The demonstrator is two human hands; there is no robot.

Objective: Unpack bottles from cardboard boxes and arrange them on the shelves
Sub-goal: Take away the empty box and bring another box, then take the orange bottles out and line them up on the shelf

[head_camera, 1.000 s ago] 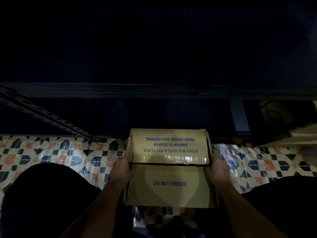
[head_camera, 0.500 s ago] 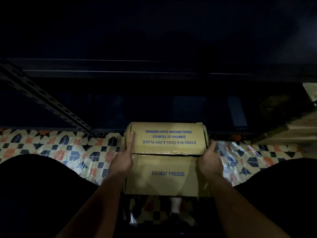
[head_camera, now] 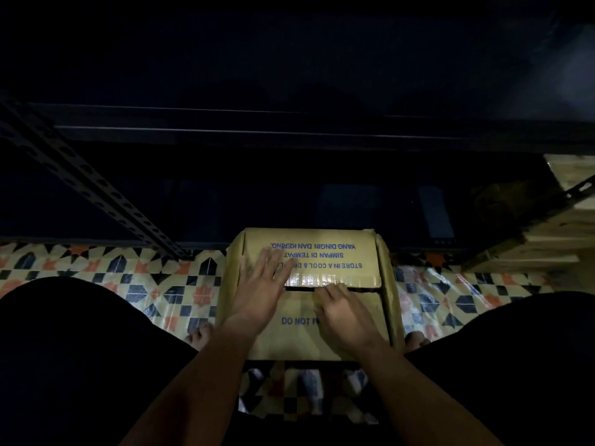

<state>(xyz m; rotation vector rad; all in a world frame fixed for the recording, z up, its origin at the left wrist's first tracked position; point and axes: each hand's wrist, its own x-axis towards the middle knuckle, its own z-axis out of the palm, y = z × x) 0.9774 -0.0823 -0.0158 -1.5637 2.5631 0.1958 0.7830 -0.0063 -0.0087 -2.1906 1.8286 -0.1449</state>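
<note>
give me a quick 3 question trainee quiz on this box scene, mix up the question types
1. True or false: the flaps of the cardboard box are folded fully open.
2. Multiple choice: where do the fingers of the right hand sit? A) at the seam between the two top flaps B) on the floor C) on the shelf rail
3. Fill in: the left hand lies ____ on the far flap, fingers spread.

Key:
1. False; the flaps lie closed, with shiny tape along the seam.
2. A
3. flat
</note>
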